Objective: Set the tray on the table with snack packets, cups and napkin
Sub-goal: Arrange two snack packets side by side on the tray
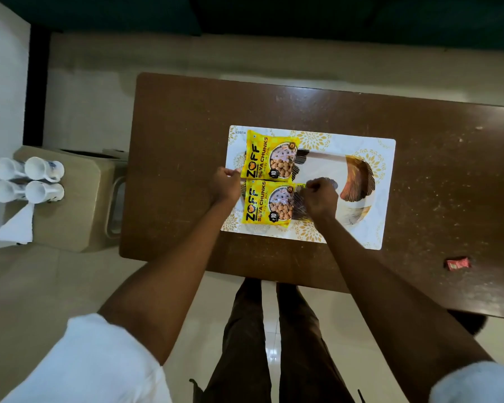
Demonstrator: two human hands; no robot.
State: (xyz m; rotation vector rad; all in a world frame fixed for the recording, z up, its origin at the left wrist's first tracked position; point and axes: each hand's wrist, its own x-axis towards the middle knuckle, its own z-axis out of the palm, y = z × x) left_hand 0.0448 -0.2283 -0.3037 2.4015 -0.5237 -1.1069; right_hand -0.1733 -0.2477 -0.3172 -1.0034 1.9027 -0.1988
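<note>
Both hands — left hand (pixel 225 184), right hand (pixel 320 197) — pinch near packet's (pixel 266 203) ends.

Two yellow snack packets (pixel 269 181) with black lettering lie on a white tray (pixel 361 146) patterned with gold florals; the worktop (pixel 186 126) is dark brown.

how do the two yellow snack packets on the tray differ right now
The far packet lies free of the hands except at its left edge; the near packet is pinched at both ends by the left hand and right hand. The near packet sits closer to the tray's front rim. Both carry the same print.
</note>
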